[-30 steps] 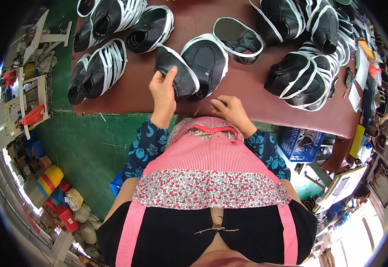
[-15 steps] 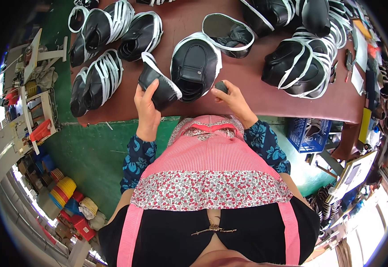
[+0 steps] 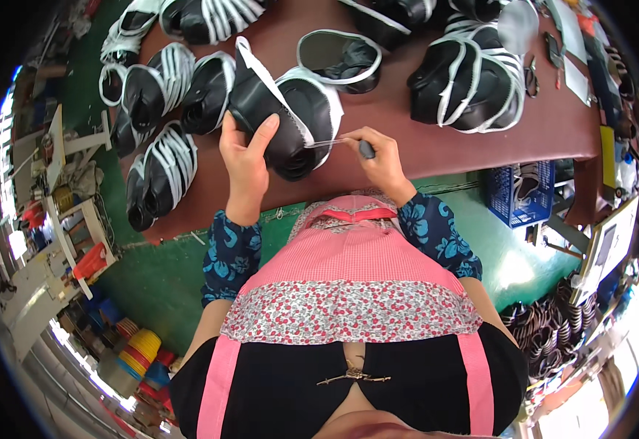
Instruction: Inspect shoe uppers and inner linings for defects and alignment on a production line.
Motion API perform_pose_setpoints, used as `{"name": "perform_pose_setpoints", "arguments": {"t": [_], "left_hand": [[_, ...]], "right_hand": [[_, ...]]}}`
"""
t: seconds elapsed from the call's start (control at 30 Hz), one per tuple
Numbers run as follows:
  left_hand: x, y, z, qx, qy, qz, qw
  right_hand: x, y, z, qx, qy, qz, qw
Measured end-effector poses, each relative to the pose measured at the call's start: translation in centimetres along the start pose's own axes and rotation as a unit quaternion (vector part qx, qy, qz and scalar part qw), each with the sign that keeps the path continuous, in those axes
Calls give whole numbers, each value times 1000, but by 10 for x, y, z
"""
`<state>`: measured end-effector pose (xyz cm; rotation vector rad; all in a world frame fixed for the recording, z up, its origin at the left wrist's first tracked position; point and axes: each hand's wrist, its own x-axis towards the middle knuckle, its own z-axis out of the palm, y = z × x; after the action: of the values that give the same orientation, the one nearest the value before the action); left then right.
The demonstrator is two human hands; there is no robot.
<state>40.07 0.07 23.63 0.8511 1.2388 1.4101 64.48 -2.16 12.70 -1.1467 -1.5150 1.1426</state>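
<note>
Black shoe upper is in upper centre of the frame, over the brown desk; our left hand is clamped on it, and our right hand, apart, grips a dark-handled tool directed to the white edge.

Head-worn wide fisheye, looking down, near

A: Left hand?
B: Fingers mostly hidden behind the curved black leather upper with white edging.
A: Thin metal tool with dark handle?
B: Partly covered by right hand; tip too fine to judge contact.
A: Top edge?
B: Cuts through nested white-rimmed black uppers.
</note>
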Motion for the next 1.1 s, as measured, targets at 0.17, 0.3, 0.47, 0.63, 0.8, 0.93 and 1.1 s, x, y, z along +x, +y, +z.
{"name": "perform_pose_setpoints", "arguments": {"t": [0.17, 0.3, 0.47, 0.63, 0.8, 0.93, 1.1], "left_hand": [[25, 11, 68, 104, -98, 63, 988], [40, 14, 114, 205, -125, 133, 962], [56, 25, 171, 302, -121, 176, 929], [64, 39, 220, 350, -122, 216, 903], [74, 59, 269, 318, -138, 238, 907], [63, 92, 266, 241, -112, 227, 937], [55, 124, 250, 190, -86, 246, 947]], "right_hand": [[-60, 149, -65, -120, 3, 135, 984], [-66, 149, -122, -286, -31, 77, 955], [-119, 152, -241, -273, -39, 8, 961], [-104, 244, -440, -318, 279, 65, 904], [63, 300, -576, -359, 358, 203, 838], [137, 325, -590, -398, 256, 402, 784], [106, 365, -677, -173, 157, 343, 910]]}}
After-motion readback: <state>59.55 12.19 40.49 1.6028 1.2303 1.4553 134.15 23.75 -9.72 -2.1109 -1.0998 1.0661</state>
